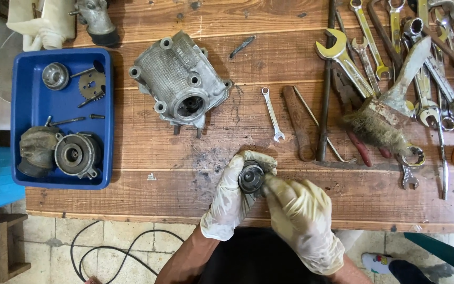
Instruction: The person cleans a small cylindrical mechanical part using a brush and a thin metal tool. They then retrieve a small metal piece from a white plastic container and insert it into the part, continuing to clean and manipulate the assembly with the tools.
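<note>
Left hand (230, 197), gloved, cups a small round metal part (251, 178) while the right hand (300, 221) pinches its near side.
Held just above the front edge of the wooden bench (148, 179), the part looks solid, rigid, probably heavy for its size and greasy; gripping around its rim with the palm beneath seems safest against slipping.

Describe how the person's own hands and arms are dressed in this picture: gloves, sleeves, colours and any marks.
Both hands wear thin, loose, cream-coloured disposable gloves, wrinkled and ending at the wrists. The left hand glove and the right hand glove both carry faint grey smudges. No sleeves reach the forearms, which are bare below the glove cuffs. No watch, jewellery or markings show.
</note>
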